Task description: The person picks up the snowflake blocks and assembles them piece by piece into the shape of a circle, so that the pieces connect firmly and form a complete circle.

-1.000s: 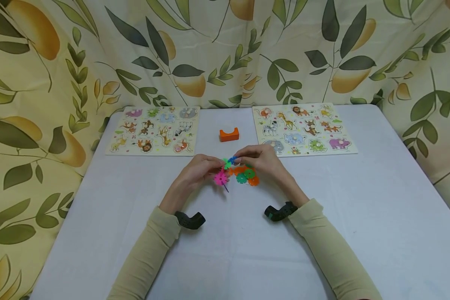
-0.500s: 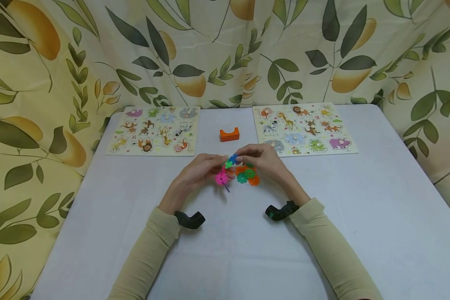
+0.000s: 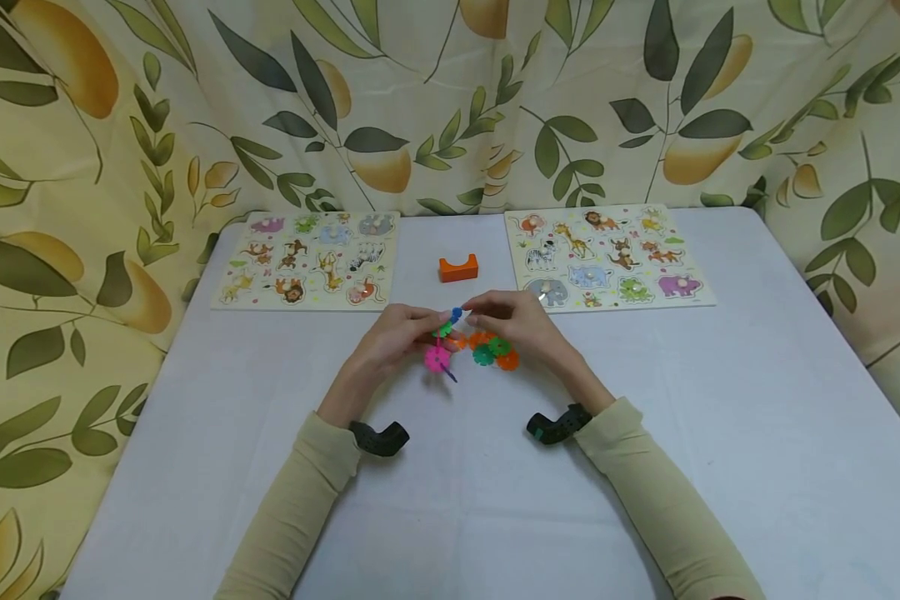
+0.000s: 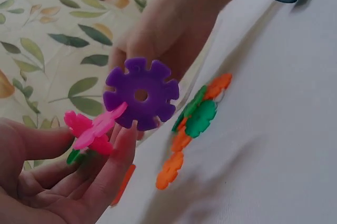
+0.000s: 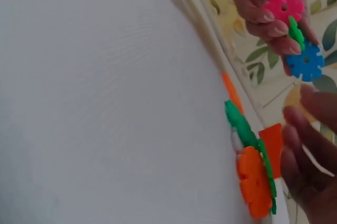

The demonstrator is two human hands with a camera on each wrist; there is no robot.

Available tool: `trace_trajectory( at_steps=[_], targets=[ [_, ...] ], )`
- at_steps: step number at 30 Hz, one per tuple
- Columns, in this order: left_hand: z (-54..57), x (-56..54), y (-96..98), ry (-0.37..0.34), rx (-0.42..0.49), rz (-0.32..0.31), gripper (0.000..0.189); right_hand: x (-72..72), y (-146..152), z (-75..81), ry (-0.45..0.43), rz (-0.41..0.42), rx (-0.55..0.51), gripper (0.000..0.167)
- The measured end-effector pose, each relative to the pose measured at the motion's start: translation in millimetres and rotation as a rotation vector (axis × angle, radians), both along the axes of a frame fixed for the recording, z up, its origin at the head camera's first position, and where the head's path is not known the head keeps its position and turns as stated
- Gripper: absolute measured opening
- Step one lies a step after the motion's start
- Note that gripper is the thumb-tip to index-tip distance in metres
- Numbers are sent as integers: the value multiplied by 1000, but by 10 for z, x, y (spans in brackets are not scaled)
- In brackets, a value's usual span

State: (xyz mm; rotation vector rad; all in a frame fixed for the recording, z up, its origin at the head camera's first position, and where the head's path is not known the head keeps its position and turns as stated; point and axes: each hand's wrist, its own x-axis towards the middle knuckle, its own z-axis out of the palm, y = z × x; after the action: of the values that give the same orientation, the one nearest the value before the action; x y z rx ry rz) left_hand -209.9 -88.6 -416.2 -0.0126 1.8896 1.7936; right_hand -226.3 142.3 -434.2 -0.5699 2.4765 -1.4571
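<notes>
Flower-disc chain (image 3: 437, 359): held up over worktop (image 3: 457, 500), approx. mid head view; that's clock centre for all below. Order end to end: purple disc (image 4: 152, 97), pink disc (image 5: 292, 2) (looks like 2 pinks, one edge-on), green disc (image 5: 296, 33), blue disc (image 5: 306, 68).

L hand (image 3: 397, 340), 9 o'clock: thumb + fingers pinch chain nr. the pink/green part. R hand (image 3: 521, 321), betw. 2 & 3 o'clock: fingers half bent, thumb apart, nothing held; tips nr. blue disc but not touching, gap clear in R wrist view.

Progress (my read): done = purple thru blue linked in one run. How deep blue sits in its slot, can't tell. Left = orange discs (image 3: 507, 361) & green discs (image 3: 484, 356), 3 o'clock, on worktop by R hand, not on chain; they overlap, can't tell if slotted tog. Prob. abt. ½ way by disc count.

Further out, seemingly not in play: notched orange block (image 3: 459, 270), 12 o'clock; animal puzzle board (image 3: 311, 304), 10 o'clock; 2nd board (image 3: 667, 302), 2 o'clock.
</notes>
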Motion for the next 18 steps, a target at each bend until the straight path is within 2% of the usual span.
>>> trace_trajectory(
  at_steps=[4,9,13,18],
  targets=[
    [2,-15,-16,13,0,31,36,0,-43,-36,49,34,170,26],
    [-1,-20,-7,19,23,35,37,14,-116,-77,62,78,302,32],
    [-7,-19,0,18,16,40,37,37,-152,-86,62,82,338,29],
    [-18,-17,7,17,22,39,38,46,-156,-82,61,71,332,27]
  ],
)
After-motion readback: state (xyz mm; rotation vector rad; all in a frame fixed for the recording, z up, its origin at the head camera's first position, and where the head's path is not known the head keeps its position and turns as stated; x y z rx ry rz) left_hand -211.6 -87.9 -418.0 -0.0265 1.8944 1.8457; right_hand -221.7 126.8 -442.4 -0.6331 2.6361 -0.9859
